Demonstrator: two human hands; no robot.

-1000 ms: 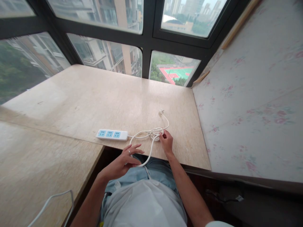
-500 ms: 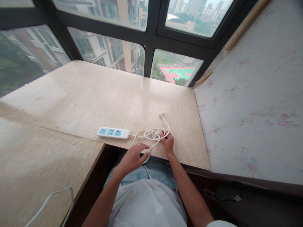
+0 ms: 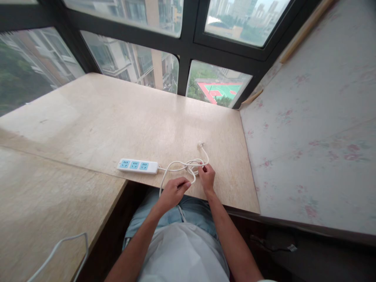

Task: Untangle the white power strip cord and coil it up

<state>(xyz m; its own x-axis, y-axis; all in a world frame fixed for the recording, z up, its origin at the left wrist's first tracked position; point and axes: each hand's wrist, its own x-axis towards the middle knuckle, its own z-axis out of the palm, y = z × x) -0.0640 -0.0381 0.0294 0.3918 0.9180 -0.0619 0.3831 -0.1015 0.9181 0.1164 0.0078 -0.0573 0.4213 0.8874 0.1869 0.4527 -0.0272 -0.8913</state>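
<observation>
Cord [image 3: 188, 167] is looping right of the white power strip [image 3: 137, 166] on the mottled, faintly glossy worktop [image 3: 132, 117]. Left grip [image 3: 175, 192] is pinching one strand, right grip [image 3: 206, 176] the bundle's side. Judged: steadying crossings while guiding one strand is likely limiting kinks. Smooth cord is curving roundly; blue square sockets are facing up.

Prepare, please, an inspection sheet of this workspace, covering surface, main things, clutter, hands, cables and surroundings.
Surface: beige ledge, with a seam at left.
Main things: white power strip near the front edge; plug farther back, right.
Clutter: dark item below the ledge at right, too dim to identify.
Hands: left hand pinches the cord; right hand grips it at the coil.
Cables: cord loosely looped; second cable at lower left, running out of frame.
Surroundings: windows ahead, floral wall at right.
</observation>
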